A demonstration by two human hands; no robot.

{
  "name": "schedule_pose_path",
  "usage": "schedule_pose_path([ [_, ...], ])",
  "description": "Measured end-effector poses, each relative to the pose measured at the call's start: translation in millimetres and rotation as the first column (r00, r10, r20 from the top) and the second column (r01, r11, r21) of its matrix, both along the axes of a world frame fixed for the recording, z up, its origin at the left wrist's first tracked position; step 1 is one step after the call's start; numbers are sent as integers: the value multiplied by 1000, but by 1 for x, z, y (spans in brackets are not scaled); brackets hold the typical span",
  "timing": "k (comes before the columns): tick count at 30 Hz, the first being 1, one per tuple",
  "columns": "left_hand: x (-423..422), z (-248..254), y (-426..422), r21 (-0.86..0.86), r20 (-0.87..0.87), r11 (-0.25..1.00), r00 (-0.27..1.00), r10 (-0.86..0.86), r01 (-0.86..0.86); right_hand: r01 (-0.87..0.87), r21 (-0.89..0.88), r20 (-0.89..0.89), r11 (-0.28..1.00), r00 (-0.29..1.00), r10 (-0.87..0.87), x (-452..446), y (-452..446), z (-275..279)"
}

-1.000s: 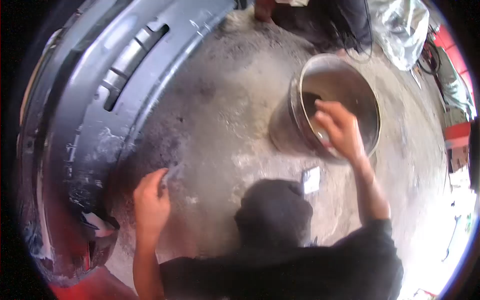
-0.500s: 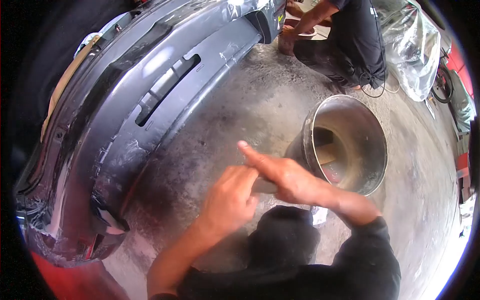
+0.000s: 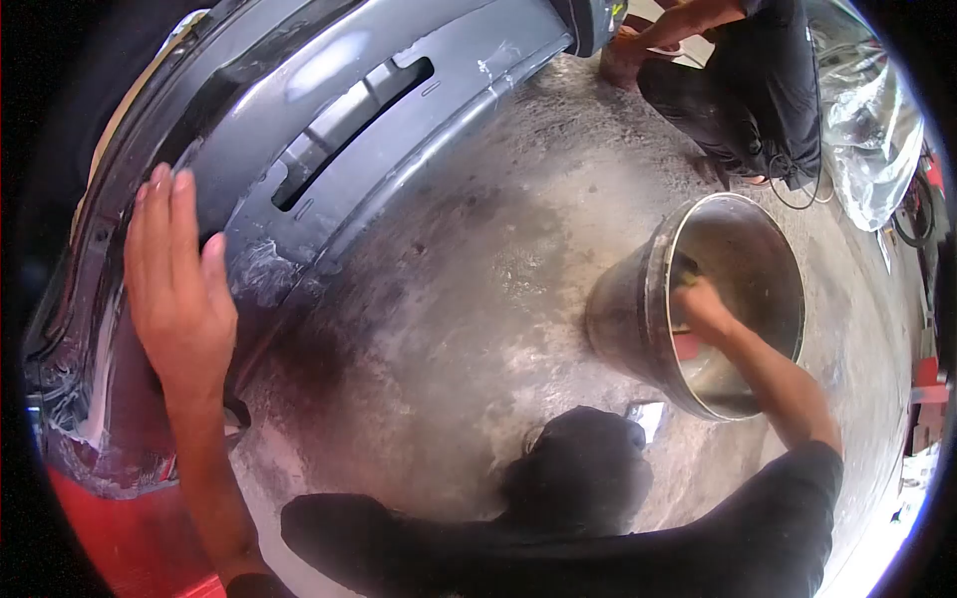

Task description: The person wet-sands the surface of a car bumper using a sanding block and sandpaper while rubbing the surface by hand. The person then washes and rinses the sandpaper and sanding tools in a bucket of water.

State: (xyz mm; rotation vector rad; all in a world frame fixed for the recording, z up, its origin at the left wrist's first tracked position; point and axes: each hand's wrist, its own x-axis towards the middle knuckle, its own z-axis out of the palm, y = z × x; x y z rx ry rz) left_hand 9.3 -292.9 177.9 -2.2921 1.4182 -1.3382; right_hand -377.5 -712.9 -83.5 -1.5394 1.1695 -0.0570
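Note:
A large grey bumper (image 3: pixel 329 60) with a long dark slot runs across the upper left. Over its near left part is my left hand (image 3: pixel 182 284), back up, fingers stretched out and holding nothing; whether it touches the surface I cannot tell. A tall metal bucket (image 3: pixel 628 309) stands tilted in view on the right. Inside its opening is my right hand (image 3: pixel 703 307), fingers curled around something dark that I cannot make out. A reddish thing (image 3: pixel 686 345) shows in the bucket just below that hand.
Another person in dark clothes (image 3: pixel 743 95) crouches beyond the bucket, with a thin cable beside them. Clear plastic sheeting (image 3: pixel 867 130) lies at the upper right. A small white packet (image 3: pixel 648 419) is on the stained concrete floor (image 3: pixel 478 269). A red surface (image 3: pixel 130 538) shows lower left.
My hands were together over the floor; they have parted. The left has moved onto or over the bumper with fingers extended, and the right has gone into the bucket.

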Motion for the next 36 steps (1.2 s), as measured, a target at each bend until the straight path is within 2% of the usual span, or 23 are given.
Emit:
schedule_pose_path([
  [1, 2, 0, 12, -14, -10, 1000, 1000, 3, -3, -227, -37, -92, 973, 970, 223, -3, -2, -26],
  [2, 7, 0, 27, -28, -18, 1000, 1000, 7, -7, -378, -55, 29, 924, 925, 380, -7, 0, -55],
  [4, 8, -1, 57, -46, -2, 997, 998, 61, -61, -534, -1, 138, 845, 837, 529, 3, 4, -38],
  [5, 8, -1, 76, -67, -12, 994, 996, 87, -88, -579, -42, 139, 814, 804, 579, 9, 6, -34],
  [6, 10, -2, 96, -86, -23, 990, 993, 112, -113, -679, -128, 160, 723, 705, 691, 12, -3, -43],
  [9, 17, -5, 170, -180, -63, 965, 982, 179, -188, -770, -116, 77, 627, 622, 779, 18, -9, -37],
  [10, 24, -5, 194, -225, -78, 950, 976, 203, -216, -782, -105, 38, 615, 615, 788, 19, -12, -33],
  [13, 35, 1, 273, -186, 2, 951, 968, 253, -248, -787, -84, -55, 611, 616, 786, 16, -14, -16],
  [15, 51, 13, 323, -79, 6, 939, 942, 335, -334, -781, -72, -110, 621, 625, 773, 21, -17, -2],
  [16, 38, 15, 308, -89, -6, 908, 912, 411, -410, -770, -65, -134, 635, 637, 759, 24, -17, 6],
  [19, 36, 25, 292, -84, 79, 935, 933, 350, -344, -724, -51, -173, 688, 684, 708, 41, -17, 37],
  [20, 40, 26, 287, -125, 108, 962, 961, 255, -241, -705, -49, -188, 707, 702, 687, 45, -14, 50],
  [21, 37, 26, 280, -138, 132, 958, 954, 269, -252, -686, -49, -199, 726, 719, 666, 49, -11, 66],
  [23, 34, 20, 268, -191, 87, 943, 952, 293, -273, -656, -57, -198, 753, 746, 636, 57, 0, 97],
  [25, 26, 6, 243, -254, 34, 944, 973, 228, -212, -630, -68, -180, 774, 771, 611, 65, 13, 133],
  [29, 26, -18, 173, -378, 98, 921, 985, 144, -97, -607, -99, -56, 789, 795, 605, 102, 42, 209],
  [34, 15, -23, 99, -336, 44, 941, 997, 65, -46, -595, -165, 282, 787, 736, 615, 191, 96, 282],
  [36, 12, -25, 86, -300, 21, 954, 1000, 18, -11, -488, -446, 450, 750, 602, 659, 250, 136, 284],
])
